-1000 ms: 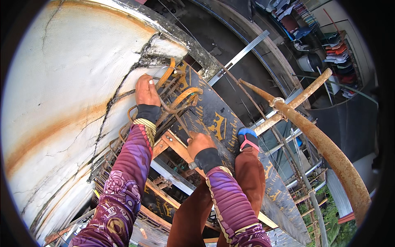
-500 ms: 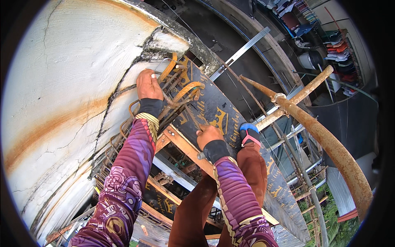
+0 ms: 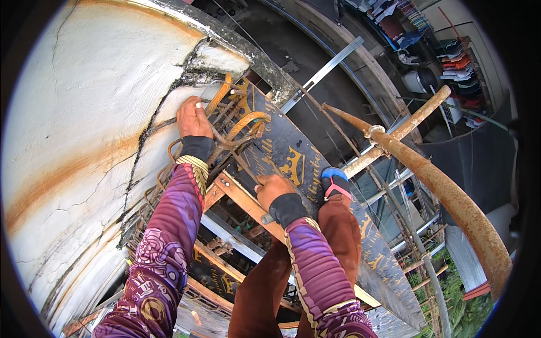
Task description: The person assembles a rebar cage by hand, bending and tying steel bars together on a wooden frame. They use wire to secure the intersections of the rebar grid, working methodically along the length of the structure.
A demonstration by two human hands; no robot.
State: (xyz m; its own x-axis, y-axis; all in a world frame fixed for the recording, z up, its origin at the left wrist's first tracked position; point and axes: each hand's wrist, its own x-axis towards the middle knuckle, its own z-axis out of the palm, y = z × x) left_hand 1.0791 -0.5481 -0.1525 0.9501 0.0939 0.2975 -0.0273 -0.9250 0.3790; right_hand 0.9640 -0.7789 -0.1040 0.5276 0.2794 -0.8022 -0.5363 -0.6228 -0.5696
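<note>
My left hand (image 3: 194, 117) is closed against the cracked white wall (image 3: 101, 96), beside a cluster of rusty rebar. What its curled fingers grip is hidden. Bent orange-brown rebar hooks (image 3: 248, 124) rise just right of it, and a thin wire loops above. Lower and to the right, my right hand (image 3: 274, 190) is wrapped round a rusty metal bar (image 3: 242, 162). That bar slants up-left to the rebar, and a round grey end (image 3: 267, 218) shows below the fist.
A dark board with yellow printing (image 3: 290, 158) lies under my right hand, with my sandalled foot (image 3: 335, 183) on it. Wooden beams (image 3: 248, 197) frame gaps below. Rusty scaffold pipes (image 3: 428, 174) cross at the right. Hanging clothes (image 3: 459, 70) and ground lie far below.
The whole view has shifted slightly, so things appear a little farther left. Both hands keep nearly the same places at the rebar and the bar.
</note>
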